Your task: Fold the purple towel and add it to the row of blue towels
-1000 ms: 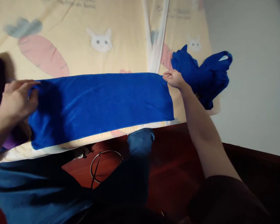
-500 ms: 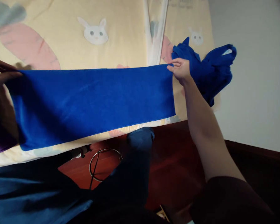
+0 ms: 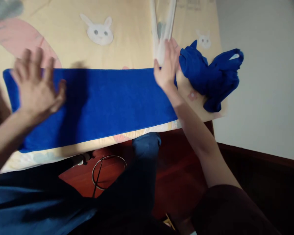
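A long blue cloth (image 3: 107,101), folded into a strip, lies flat across the near edge of a yellow sheet printed with rabbits and carrots (image 3: 122,23). My left hand (image 3: 38,86) is open with fingers spread, over the strip's left end. My right hand (image 3: 166,67) is open too, fingers stretched out, above the strip's right end. Just right of that hand sits a crumpled heap of blue cloths (image 3: 210,76).
A white gauzy strip (image 3: 163,29) hangs down onto the sheet behind my right hand. Below the bed edge are my blue-clad knee (image 3: 147,147), a dark red wooden floor (image 3: 178,169) and a metal ring (image 3: 107,171). A pale wall (image 3: 264,71) stands to the right.
Both hands pulled the strip taut and laid it down, then let go of its ends. They now hover open over it, and the cloth lies flat.
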The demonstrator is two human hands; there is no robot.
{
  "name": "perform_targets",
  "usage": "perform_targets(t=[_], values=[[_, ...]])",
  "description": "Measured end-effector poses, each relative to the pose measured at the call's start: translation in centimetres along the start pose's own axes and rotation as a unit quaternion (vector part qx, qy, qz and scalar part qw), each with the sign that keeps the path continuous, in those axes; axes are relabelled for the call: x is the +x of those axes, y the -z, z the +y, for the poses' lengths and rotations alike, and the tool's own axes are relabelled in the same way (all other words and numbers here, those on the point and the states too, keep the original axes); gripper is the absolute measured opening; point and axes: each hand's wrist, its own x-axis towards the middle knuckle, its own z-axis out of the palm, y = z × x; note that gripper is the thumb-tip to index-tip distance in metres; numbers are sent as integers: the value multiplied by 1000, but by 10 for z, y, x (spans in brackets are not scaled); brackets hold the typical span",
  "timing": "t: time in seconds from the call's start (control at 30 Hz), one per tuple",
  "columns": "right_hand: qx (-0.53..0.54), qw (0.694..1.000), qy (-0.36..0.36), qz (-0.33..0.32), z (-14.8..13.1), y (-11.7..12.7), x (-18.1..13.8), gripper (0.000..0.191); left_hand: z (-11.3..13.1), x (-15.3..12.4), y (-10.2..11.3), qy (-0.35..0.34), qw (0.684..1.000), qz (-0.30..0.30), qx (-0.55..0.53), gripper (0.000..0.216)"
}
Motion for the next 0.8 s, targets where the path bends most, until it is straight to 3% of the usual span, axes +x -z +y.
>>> perform_targets(t=[0.03,0.07,0.1,0.2,0.3,0.5,0.8], values=[[10,999,45,-19,-28,-7,-5,70,16,1,-8,-8,988,153,-5,111],[22,995,84,-44,-56,-17,-11,70,31,5,-17,-56,970,235,-24,105],[32,990,115,-70,-84,-28,-19,69,43,11,-28,-93,959,266,-36,99],[36,967,192,-162,-147,-61,-50,68,59,40,-61,-96,961,244,-82,90],[20,965,195,-174,-172,-78,-72,67,55,63,-81,-98,954,254,-126,84],[34,963,188,-189,-143,-64,-69,66,28,64,-80,-100,945,290,-109,92],[39,976,100,-188,-36,-38,-59,69,-37,23,-69,10,935,346,-75,79]])
